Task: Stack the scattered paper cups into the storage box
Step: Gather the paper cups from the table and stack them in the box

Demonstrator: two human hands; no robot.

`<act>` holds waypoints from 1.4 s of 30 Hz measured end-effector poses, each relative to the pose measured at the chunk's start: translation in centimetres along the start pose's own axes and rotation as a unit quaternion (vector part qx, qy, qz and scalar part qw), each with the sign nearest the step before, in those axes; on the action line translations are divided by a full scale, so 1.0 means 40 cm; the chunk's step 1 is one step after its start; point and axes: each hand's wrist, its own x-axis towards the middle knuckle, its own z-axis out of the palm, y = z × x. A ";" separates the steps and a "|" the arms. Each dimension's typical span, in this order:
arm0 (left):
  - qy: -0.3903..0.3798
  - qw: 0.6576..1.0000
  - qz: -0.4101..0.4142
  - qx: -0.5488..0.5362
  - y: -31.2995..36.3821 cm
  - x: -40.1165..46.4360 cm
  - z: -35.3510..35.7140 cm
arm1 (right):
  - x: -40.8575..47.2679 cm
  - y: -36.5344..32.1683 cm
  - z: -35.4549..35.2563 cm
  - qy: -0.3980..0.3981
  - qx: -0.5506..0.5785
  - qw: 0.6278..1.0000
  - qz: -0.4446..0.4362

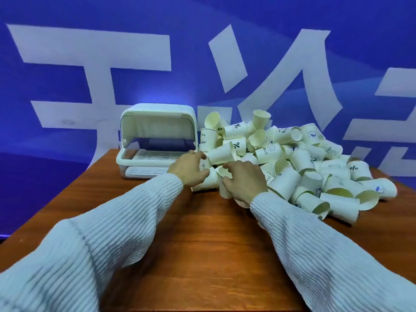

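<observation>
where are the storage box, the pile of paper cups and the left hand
storage box (157, 115), head view, on its raised white lid
pile of paper cups (301, 158), head view, on the side of a cup mid-pile
left hand (188, 168), head view, on the back of the hand

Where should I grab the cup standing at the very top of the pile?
Take the top cup round its side wall just under the open rim, coming from above with fingers on opposite sides. It stands mouth up, slightly tilted, clear of the pile, so lifting it probably won't topple others.
</observation>
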 end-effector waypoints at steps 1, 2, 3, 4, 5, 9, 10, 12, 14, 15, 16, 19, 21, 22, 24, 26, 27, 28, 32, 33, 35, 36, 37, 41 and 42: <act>-0.026 1.000 0.005 -0.002 0.010 0.000 0.011 | 0.000 0.005 0.001 -0.011 -0.004 1.000 0.008; -0.047 0.999 0.009 -0.001 0.019 -0.004 0.018 | -0.001 0.007 0.000 -0.014 -0.001 1.000 0.014; -0.059 0.998 0.015 0.005 0.025 -0.006 0.037 | -0.003 0.014 0.007 -0.016 -0.002 1.000 0.016; -0.070 0.997 0.019 0.024 0.037 -0.016 0.051 | -0.009 0.020 0.009 -0.022 -0.003 0.999 0.023; -0.067 0.996 0.026 0.049 0.038 -0.014 0.072 | -0.012 0.024 0.014 -0.024 -0.002 1.000 0.019; -0.046 0.981 0.033 0.184 0.039 -0.006 0.099 | -0.030 0.026 0.020 0.000 0.013 1.000 0.019; -0.043 0.979 0.032 0.199 0.037 -0.004 0.097 | -0.032 0.023 0.018 0.004 0.014 1.000 0.018; -0.034 0.981 0.034 0.187 0.025 -0.003 0.087 | -0.034 0.011 0.012 0.027 0.039 0.999 0.015; -0.021 0.992 0.017 0.124 0.000 -0.010 0.064 | -0.033 -0.010 0.004 0.054 0.072 0.996 0.018; -0.005 0.996 0.004 0.085 -0.014 -0.017 0.048 | -0.031 -0.022 -0.001 0.071 0.088 0.993 0.019; 0.021 0.999 -0.009 0.047 -0.025 -0.023 0.031 | -0.029 -0.033 -0.010 0.091 0.106 0.990 0.021; 0.143 0.987 -0.038 -0.062 -0.070 -0.044 -0.022 | 0.006 -0.085 -0.021 0.166 0.142 0.976 0.005; 0.198 0.971 -0.064 -0.117 -0.100 -0.046 -0.059 | 0.048 -0.120 -0.017 0.196 0.162 0.967 0.000; 0.212 0.964 -0.082 -0.140 -0.113 -0.045 -0.075 | 0.067 -0.133 -0.012 0.201 0.179 0.963 0.003; 0.227 0.949 -0.123 -0.179 -0.145 -0.049 -0.106 | 0.105 -0.169 0.001 0.208 0.219 0.953 -0.008; 0.230 0.939 -0.147 -0.210 -0.166 -0.048 -0.125 | 0.137 -0.186 0.017 0.212 0.238 0.948 -0.011; 0.236 0.935 -0.157 -0.214 -0.179 -0.054 -0.133 | 0.152 -0.194 0.029 0.209 0.242 0.947 -0.017; 0.242 0.933 -0.164 -0.210 -0.191 -0.066 -0.140 | 0.163 -0.201 0.042 0.201 0.242 0.949 -0.022; 0.249 0.934 -0.160 -0.199 -0.209 -0.067 -0.175 | 0.224 -0.206 0.075 0.170 0.243 0.954 -0.041; 0.245 0.937 -0.157 -0.195 -0.206 -0.062 -0.178 | 0.237 -0.202 0.087 0.157 0.238 0.958 -0.040; 0.234 0.941 -0.159 -0.185 -0.192 -0.048 -0.183 | 0.254 -0.196 0.111 0.124 0.210 0.969 -0.048; 0.222 0.945 -0.160 -0.178 -0.183 -0.040 -0.187 | 0.262 -0.195 0.118 0.111 0.195 0.973 -0.051; 0.206 0.951 -0.157 -0.168 -0.169 -0.031 -0.192 | 0.269 -0.191 0.122 0.100 0.182 0.977 -0.052; 0.176 0.964 -0.142 -0.140 -0.127 0.016 -0.206 | 0.302 -0.174 0.133 0.029 0.106 0.991 -0.075; 0.180 0.964 -0.141 -0.133 -0.123 0.026 -0.207 | 0.311 -0.169 0.135 0.015 0.095 0.992 -0.085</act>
